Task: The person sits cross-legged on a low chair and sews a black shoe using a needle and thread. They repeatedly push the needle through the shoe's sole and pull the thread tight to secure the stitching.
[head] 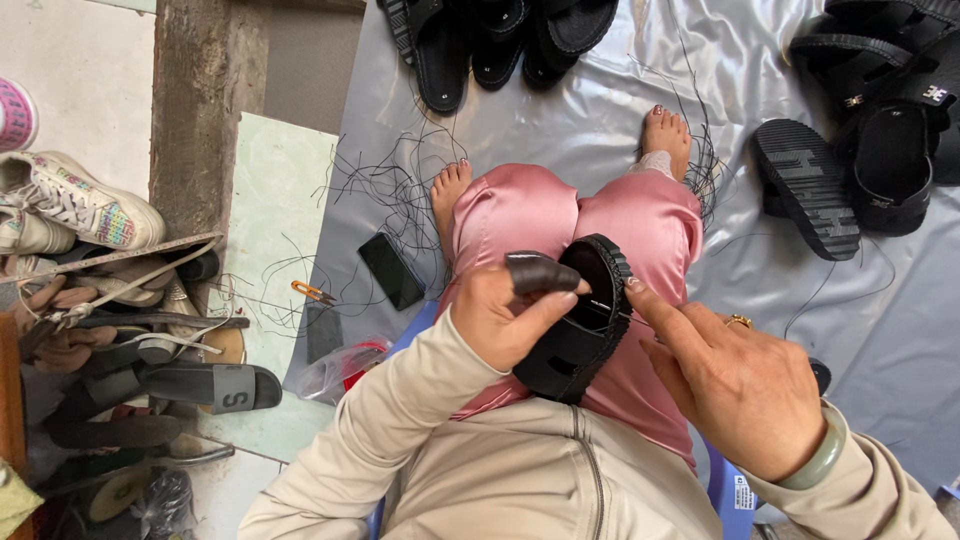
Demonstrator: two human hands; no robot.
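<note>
Centre of the frame, over pink-trousered knees: the left hand (500, 320) is clamped around a black sandal (580, 315), thumb capped in a dark thimble-like guard and pressed on the strap. The right hand (735, 385) comes in from the lower right, forefinger and thumb pinched at the sandal's rim, seemingly on a thin thread or needle; too fine to tell which. Risk here: if that pinch slips, a point could jab a bare fingertip, or the sandal could twist off the knees. Loose black threads (395, 190) sprawl on the grey sheet (600, 110) upper left, ready to tangle; a phone (391, 270) lies among them.
</note>
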